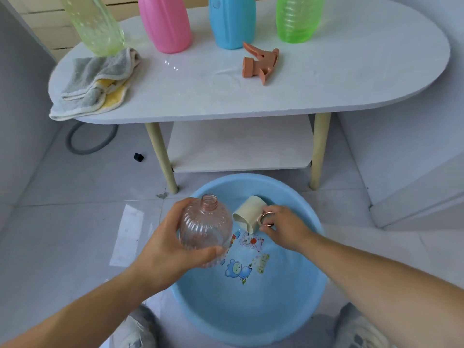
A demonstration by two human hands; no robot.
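Here the left hand point(165, 249) grips a clear pink bottle point(206, 229) over the blue basin point(296, 317) on the floor, while the right hand point(283, 227) holds a tilted cream cup point(247, 212) beside it.

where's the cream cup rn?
Head view, lower centre: cream cup tilted over the blue basin, handle gripped by the right hand, just right of the clear bottle in the left hand.

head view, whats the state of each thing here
clear pink bottle, uncapped, gripped by left hand
cream cup, tipped sideways, held by right hand
blue basin, on the floor
orange spray head, detached, lying on white table
grey cloth, crumpled at table's edge
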